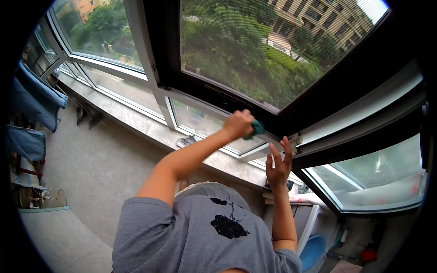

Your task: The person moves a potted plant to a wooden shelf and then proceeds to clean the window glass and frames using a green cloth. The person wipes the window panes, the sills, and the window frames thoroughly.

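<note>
My left hand (239, 124), slightly blurred, is closed around a dark green cloth (256, 129). It is at the lower rail of the dark window frame (218, 97), which holds a fine mesh screen (239, 51). The cloth lies over the pale sill rail beneath that frame; whether it presses on it I cannot tell. My right hand (280, 167) is raised to the right of the cloth, empty, with its fingers apart. Its fingertips are near the frame's lower right corner, beside a white hinge fitting (297, 140).
An open window sash (375, 177) juts out at right. Below it are a white sink (309, 225) with a blue basin (313, 250) and a rolled fabric (309, 198). A stone ledge (133, 119) bears a grey crumpled item (186, 141). Blue garments (37, 92) hang at left.
</note>
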Available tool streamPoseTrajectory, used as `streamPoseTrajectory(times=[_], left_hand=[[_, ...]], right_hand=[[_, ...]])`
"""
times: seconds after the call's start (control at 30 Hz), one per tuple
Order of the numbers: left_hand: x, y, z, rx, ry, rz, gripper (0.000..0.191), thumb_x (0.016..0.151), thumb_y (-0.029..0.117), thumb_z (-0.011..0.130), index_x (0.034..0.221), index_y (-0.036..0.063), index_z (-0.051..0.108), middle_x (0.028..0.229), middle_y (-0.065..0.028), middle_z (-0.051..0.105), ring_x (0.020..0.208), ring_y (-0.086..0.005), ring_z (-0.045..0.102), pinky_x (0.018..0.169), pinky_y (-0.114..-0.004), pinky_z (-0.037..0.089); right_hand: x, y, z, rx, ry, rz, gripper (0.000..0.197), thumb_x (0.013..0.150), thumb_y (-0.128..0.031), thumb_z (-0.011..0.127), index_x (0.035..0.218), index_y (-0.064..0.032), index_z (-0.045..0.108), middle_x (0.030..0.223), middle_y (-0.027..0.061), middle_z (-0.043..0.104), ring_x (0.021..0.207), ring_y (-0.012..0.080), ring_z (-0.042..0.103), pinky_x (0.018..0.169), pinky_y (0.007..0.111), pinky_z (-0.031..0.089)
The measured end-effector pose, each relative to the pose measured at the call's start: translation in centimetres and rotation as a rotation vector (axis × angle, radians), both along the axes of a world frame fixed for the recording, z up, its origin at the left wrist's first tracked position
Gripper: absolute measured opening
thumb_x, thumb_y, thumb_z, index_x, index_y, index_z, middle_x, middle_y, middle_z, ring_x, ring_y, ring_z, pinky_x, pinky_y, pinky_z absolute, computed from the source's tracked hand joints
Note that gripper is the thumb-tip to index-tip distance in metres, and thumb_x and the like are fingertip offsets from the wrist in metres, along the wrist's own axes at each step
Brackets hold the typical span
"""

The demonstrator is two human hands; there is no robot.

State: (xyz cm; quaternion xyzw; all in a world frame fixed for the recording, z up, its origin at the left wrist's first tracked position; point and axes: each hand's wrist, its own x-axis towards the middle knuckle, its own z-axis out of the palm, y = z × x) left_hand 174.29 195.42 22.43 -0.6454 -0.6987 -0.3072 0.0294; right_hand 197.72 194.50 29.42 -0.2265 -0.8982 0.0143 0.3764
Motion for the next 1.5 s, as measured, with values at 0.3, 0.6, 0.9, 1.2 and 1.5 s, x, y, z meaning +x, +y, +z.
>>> streamPoseTrajectory(times=[0.3,0.6,0.9,1.2,1.5], left_hand=[[-19.4,-9.9,0.8,-0.032,-0.053,0.674,0.024,0.080,0.021,0.064,0.100,0.0076,0.065,0.103,-0.0114,0.063,0.089,-0.0324,0.065,0.077,-0.043,0.054],[-10.7,-13.0,10.6,0.290,-1.993,-0.524,0.072,0.100,0.062,0.034,0.145,0.0073,0.043,0.138,-0.0065,0.055,0.131,-0.0208,0.048,0.113,-0.037,0.033],[-20.1,-15.8,20.4,0.507,-1.095,-0.040,0.070,0.101,0.061,0.027,0.142,0.0082,0.049,0.127,-0.0097,0.064,0.127,-0.0209,0.052,0.109,-0.043,0.034],[-31.4,-9.6,24.0,1.009,0.157,0.721,0.057,0.103,0.044,0.042,0.149,0.0096,0.040,0.157,-0.0172,0.031,0.144,-0.0397,0.027,0.115,-0.050,0.022],[-32.5,-9.1,22.8,1.054,0.160,0.598,0.059,0.104,0.043,0.032,0.153,0.0100,0.032,0.158,-0.0169,0.029,0.146,-0.0407,0.024,0.115,-0.053,0.019]], right_hand=[[-4.7,-1.2,-2.6,-0.345,-0.044,0.091,0.042,0.082,-0.010,0.071,0.123,-0.0099,0.063,0.147,0.0161,0.042,0.120,0.0332,0.053,0.099,0.041,0.045],[-22.1,-3.0,2.2,-0.519,0.169,0.560,0.078,0.089,-0.027,0.070,0.155,-0.0196,0.029,0.159,0.0229,0.007,0.144,0.0432,0.024,0.113,0.048,0.030],[-30.4,-0.2,18.3,0.504,0.399,0.601,0.052,0.078,-0.010,0.075,0.125,-0.0287,0.065,0.136,0.0130,0.048,0.116,0.0379,0.055,0.087,0.046,0.056],[-40.5,6.4,39.0,0.873,0.516,0.137,0.059,0.082,-0.024,0.074,0.135,-0.0360,0.053,0.147,0.0091,0.042,0.138,0.0369,0.037,0.108,0.056,0.035],[-40.1,6.9,11.7,0.777,0.039,0.303,0.028,0.084,-0.033,0.067,0.112,-0.0270,0.069,0.139,0.0069,0.049,0.130,0.0348,0.046,0.104,0.056,0.038]])
